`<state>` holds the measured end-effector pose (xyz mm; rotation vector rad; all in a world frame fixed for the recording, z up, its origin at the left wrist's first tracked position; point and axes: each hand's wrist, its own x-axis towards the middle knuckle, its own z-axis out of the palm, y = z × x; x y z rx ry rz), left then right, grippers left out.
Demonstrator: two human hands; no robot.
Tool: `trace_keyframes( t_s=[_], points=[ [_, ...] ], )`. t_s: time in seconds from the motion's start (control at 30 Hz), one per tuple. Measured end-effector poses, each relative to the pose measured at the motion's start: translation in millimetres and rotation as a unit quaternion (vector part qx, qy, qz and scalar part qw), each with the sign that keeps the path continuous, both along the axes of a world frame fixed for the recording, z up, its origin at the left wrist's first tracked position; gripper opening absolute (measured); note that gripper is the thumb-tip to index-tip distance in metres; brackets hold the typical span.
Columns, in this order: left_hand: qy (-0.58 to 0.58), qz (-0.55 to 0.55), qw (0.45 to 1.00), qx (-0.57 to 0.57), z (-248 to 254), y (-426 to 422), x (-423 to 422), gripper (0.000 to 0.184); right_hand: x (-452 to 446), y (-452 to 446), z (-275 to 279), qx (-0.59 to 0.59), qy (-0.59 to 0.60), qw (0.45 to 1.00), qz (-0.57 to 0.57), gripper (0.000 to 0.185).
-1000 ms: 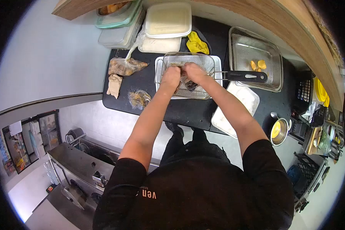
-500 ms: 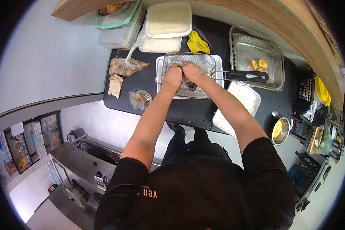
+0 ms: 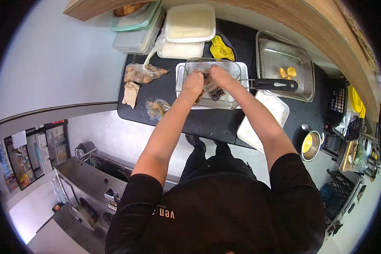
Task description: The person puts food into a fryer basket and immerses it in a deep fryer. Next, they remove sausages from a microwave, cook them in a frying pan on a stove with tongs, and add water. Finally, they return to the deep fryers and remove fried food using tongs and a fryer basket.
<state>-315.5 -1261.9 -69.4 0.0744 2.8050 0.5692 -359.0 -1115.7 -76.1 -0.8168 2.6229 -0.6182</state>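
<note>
A wire fry basket (image 3: 230, 95) with a black handle (image 3: 269, 84) rests over a white tray (image 3: 244, 72) on the black table. Both hands are inside it. My left hand (image 3: 193, 83) has its fingers curled at a dark brown piece of food (image 3: 206, 78), and my right hand (image 3: 219, 76) grips at its other side. The fingertips are partly hidden and slightly blurred. Another dark, charred-looking piece (image 3: 216, 93) lies on the mesh below my right hand. Some brown bits show near my left wrist.
On the left lie a knotted bag of brown food (image 3: 142, 73), a folded beige cloth (image 3: 131, 94) and a small clear bag (image 3: 157, 109). Lidded tubs (image 3: 189, 25) and a yellow cloth (image 3: 221, 48) stand behind. Right: a mesh tray (image 3: 290, 53), a white lid (image 3: 269, 112), a metal pot (image 3: 311, 146).
My hands have come slightly apart, and the dark piece between them shows now. More of the charred piece below is visible. The whole view has shifted a little.
</note>
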Motion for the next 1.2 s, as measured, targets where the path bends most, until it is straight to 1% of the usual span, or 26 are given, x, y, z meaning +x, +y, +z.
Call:
trace_keyframes(
  t_s=[0.03, 0.07, 0.1, 0.13, 0.2, 0.27, 0.33, 0.37, 0.4, 0.43, 0.5, 0.53, 0.6, 0.67, 0.7, 0.77, 0.8, 0.87, 0.9, 0.97, 1.03, 1.1, 1.2],
  points=[
    [0.0, 0.0, 1.0, -0.001, 8, 0, 1, 0.032, -4, 4, -3, 0.006, -0.007, 1.0, -0.001, 0.023],
    [-0.002, 0.03, 0.999, 0.022, 17, 2, 1, 0.03, -6, 8, -14, 0.006, 0.021, 1.0, 0.0, 0.024],
    [-0.003, 0.059, 0.997, 0.046, 18, 2, 1, 0.029, -6, 8, -12, 0.006, 0.022, 1.0, -0.001, 0.024],
    [-0.003, 0.058, 0.997, 0.046, 16, 2, 0, 0.029, -4, 8, -11, 0.029, 0.017, 0.999, -0.003, 0.025],
    [-0.01, -0.071, 0.996, -0.051, 12, 0, -1, 0.025, 2, 8, -2, 0.052, 0.013, 0.999, -0.004, 0.026],
    [0.0, -0.081, 0.995, -0.054, 3, 0, -1, 0.022, 13, 8, 15, -0.018, 0.077, 0.993, 0.091, 0.02],
    [0.007, -0.095, 0.994, -0.055, -5, 3, 2, 0.02, 9, 3, -1, 0.002, 0.083, 0.992, 0.09, 0.021],
    [0.037, -0.081, 0.995, -0.046, -7, 3, 4, 0.019, 7, 2, -10, 0.018, 0.091, 0.991, 0.093, 0.022],
    [0.066, -0.066, 0.995, -0.037, -6, 2, 5, 0.018, 5, 2, -12, 0.017, 0.09, 0.992, 0.092, 0.022],
    [0.064, -0.067, 0.995, -0.039, -5, 2, 6, 0.018, 5, 0, -13, 0.021, 0.093, 0.992, 0.088, 0.022],
    [0.037, -0.089, 0.993, -0.07, -3, 1, 8, 0.024, 8, 1, -11, 0.024, 0.095, 0.992, 0.084, 0.023],
    [0.036, -0.091, 0.993, -0.07, 0, 1, 7, 0.024, 13, 4, -8, 0.014, 0.091, 0.992, 0.083, 0.022],
    [-0.012, -0.102, 0.994, -0.049, 4, 2, 5, 0.019, 15, 7, -3, 0.004, 0.086, 0.993, 0.081, 0.021],
    [-0.016, -0.09, 0.995, -0.042, 10, 1, 1, 0.019, 15, 6, -2, 0.024, 0.043, 0.997, 0.063, 0.018],
    [-0.019, -0.079, 0.996, -0.034, 10, 0, 0, 0.02, 13, 5, 1, 0.024, 0.043, 0.997, 0.064, 0.018],
    [-0.024, -0.064, 0.997, -0.035, 9, 2, -2, 0.02, 9, 5, 6, -0.003, 0.029, 0.996, 0.08, 0.02],
    [-0.029, -0.05, 0.998, -0.036, 3, 2, -3, 0.021, 7, 4, 0, -0.003, 0.028, 0.996, 0.08, 0.02],
    [-0.015, -0.056, 0.997, -0.048, -10, 2, -3, 0.022, 7, 0, -15, 0.029, 0.052, 0.997, 0.049, 0.022],
    [0.0, -0.061, 0.996, -0.061, -6, 3, -2, 0.022, 8, -2, -19, 0.029, 0.05, 0.997, 0.049, 0.022],
    [-0.013, -0.053, 0.996, -0.071, 2, 7, 1, 0.023, 8, -4, -28, 0.011, 0.054, 0.998, 0.014, 0.022],
    [-0.025, -0.045, 0.995, -0.081, 3, 7, 2, 0.024, 11, -5, -20, 0.017, 0.041, 0.999, 0.013, 0.021],
    [0.037, -0.049, 0.997, -0.046, -6, 5, 3, 0.02, 12, -5, -16, 0.024, 0.028, 0.999, 0.012, 0.024],
    [0.062, -0.068, 0.995, -0.047, -18, 3, 2, 0.02, 13, -5, -15, 0.027, 0.025, 0.999, 0.014, 0.022]
  ],
)
